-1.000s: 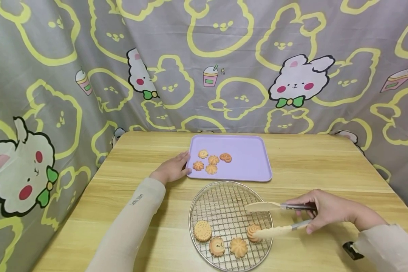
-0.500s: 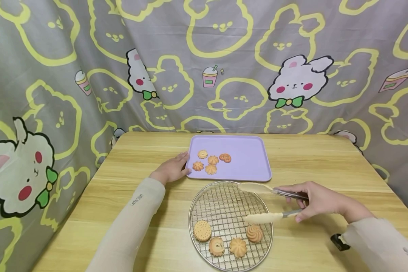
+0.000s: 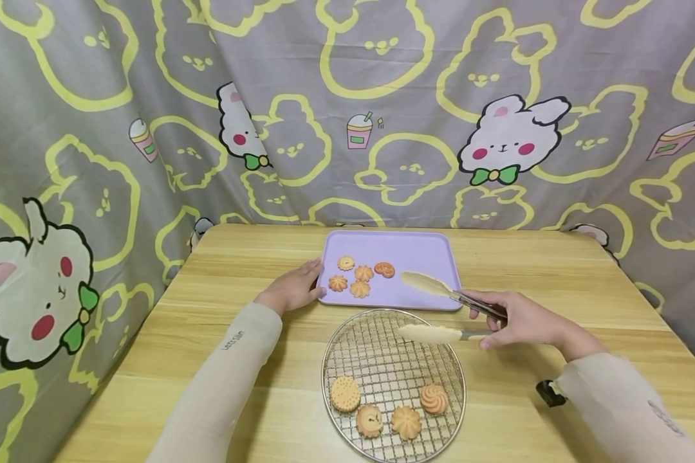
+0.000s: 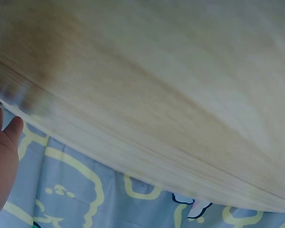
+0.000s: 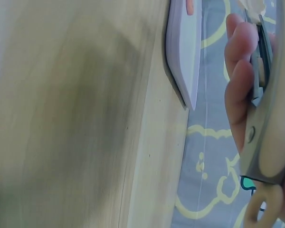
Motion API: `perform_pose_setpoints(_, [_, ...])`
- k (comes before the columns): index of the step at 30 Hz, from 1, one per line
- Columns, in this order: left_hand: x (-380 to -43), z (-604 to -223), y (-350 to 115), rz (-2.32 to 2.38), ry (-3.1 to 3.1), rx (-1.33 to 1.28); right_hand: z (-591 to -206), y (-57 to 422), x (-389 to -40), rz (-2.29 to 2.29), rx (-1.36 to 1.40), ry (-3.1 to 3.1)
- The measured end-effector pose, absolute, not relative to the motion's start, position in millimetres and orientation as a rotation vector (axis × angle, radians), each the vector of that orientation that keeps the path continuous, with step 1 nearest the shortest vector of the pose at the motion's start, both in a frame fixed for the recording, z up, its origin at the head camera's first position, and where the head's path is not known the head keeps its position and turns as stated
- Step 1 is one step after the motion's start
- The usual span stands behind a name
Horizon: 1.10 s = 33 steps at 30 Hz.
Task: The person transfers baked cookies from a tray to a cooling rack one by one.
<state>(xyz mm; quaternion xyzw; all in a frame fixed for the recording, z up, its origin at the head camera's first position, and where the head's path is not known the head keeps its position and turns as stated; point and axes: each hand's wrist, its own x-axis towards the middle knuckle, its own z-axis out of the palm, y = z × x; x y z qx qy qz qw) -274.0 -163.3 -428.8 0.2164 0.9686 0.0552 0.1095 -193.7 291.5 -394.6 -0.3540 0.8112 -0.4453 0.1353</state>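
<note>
My left hand [image 3: 292,288] rests against the left edge of a purple tray [image 3: 417,247], fingers outstretched. On the tray's left half lie several small cookies, among them a pretzel-shaped cookie [image 3: 385,269]. My right hand [image 3: 529,321] grips a pair of tongs [image 3: 431,334] with cream-coloured tips. The tongs are spread with nothing between them, one tip above the tray's right part, the other above the round wire rack [image 3: 382,360]. Toward the rack's front lie a round dotted cookie [image 3: 345,393], an animal-face cookie [image 3: 369,420], a flower-shaped cookie [image 3: 406,422] and a swirl cookie [image 3: 434,399].
Both tray and rack stand on a wooden table [image 3: 237,257], the tray just behind the rack. A patterned curtain [image 3: 336,161] hangs behind the table and along its left side. A small black object [image 3: 550,393] shows beside the right sleeve.
My right hand has lifted the tongs off the swirl cookie, which stays on the rack, and moved them away toward the tray. The left hand has stayed put.
</note>
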Motion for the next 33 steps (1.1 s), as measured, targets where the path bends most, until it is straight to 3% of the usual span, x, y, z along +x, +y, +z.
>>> perform_pose_setpoints(9, [-276.2, -431.2, -163.5, 0.151, 2.851, 0.634, -395.9, 281.1, -206.3, -1.196, -0.809, 2.522])
perform_pose_setpoints(33, [-275.2, -430.6, -163.9, 0.164, 2.848, 0.633, -401.1, 255.3, -233.3, -1.06, -0.607, 2.713])
